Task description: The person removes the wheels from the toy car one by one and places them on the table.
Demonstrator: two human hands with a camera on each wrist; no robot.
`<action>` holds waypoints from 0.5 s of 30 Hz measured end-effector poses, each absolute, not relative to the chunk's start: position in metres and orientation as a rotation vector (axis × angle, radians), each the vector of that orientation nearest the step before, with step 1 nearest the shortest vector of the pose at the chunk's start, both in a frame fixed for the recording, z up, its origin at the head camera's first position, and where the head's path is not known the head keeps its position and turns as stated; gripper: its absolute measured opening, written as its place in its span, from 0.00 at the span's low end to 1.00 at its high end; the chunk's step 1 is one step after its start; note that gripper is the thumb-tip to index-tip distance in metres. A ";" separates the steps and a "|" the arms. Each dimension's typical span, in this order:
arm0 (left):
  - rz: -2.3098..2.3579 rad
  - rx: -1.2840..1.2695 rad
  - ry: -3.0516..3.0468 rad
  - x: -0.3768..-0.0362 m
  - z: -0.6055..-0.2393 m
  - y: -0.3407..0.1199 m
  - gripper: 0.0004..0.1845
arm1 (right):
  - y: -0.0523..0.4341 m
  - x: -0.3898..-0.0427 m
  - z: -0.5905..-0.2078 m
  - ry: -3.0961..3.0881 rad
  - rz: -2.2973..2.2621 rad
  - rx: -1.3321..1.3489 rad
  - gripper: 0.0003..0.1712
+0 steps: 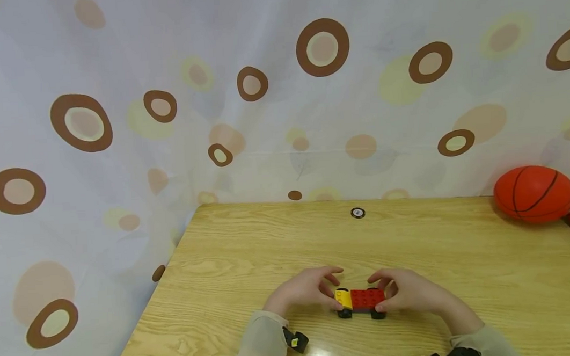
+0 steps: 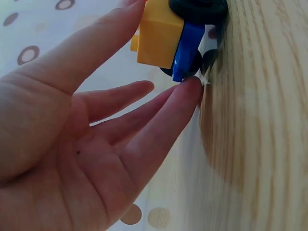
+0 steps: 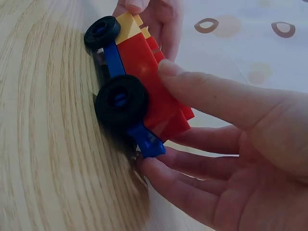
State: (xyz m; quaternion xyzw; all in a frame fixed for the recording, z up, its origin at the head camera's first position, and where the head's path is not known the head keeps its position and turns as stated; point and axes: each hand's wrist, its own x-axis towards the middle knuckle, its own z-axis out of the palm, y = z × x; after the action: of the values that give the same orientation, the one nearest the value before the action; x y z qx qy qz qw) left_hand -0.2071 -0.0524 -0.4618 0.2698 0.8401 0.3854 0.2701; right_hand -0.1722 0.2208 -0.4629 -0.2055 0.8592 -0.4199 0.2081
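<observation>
A: What do we make of the toy car [image 1: 367, 298]?
B: We see smooth, shiny pieces: a studded red block [image 3: 151, 84], an angular yellow block [image 2: 161, 33], round black wheels [image 3: 121, 102]. It stands wheels down on the wood-grained counter [image 1: 223, 289].
A: And the grips?
B: We see the left grip [image 1: 310, 289] pinching its yellow end, the right grip [image 1: 409, 291] its red end.
A: Which views differ?
B: The wrist views give us the blue chassis [image 3: 114, 61] clearly; only the head view shows us the red ball [image 1: 534, 194].

The table [image 1: 213, 289] holds a toy car [image 1: 364, 298] between left hand [image 1: 307, 289] and right hand [image 1: 411, 291], a disc [image 1: 358, 213] behind, a ball [image 1: 534, 194] back right.
</observation>
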 end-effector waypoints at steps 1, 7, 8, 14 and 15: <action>1.044 0.730 2.255 -0.207 -0.462 -0.052 0.39 | 0.221 -0.172 -0.463 2.400 -1.159 -0.577 0.32; 1.034 0.770 2.245 -0.208 -0.463 -0.051 0.36 | 0.220 -0.171 -0.461 2.420 -1.144 -0.558 0.27; 1.029 0.784 2.250 -0.209 -0.463 -0.051 0.35 | 0.219 -0.171 -0.461 2.417 -1.150 -0.549 0.27; 1.035 0.831 2.264 -0.209 -0.461 -0.052 0.33 | 0.219 -0.172 -0.458 2.388 -1.194 -0.536 0.25; 1.042 0.827 2.266 -0.209 -0.460 -0.053 0.33 | 0.219 -0.172 -0.458 2.387 -1.199 -0.537 0.25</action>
State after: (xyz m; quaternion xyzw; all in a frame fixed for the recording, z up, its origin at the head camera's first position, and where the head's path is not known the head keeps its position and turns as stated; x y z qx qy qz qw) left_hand -0.2088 -0.0529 -0.4602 0.3043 0.8341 0.3834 0.2542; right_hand -0.1716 0.2192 -0.4579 -0.1928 0.8570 -0.4307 0.2071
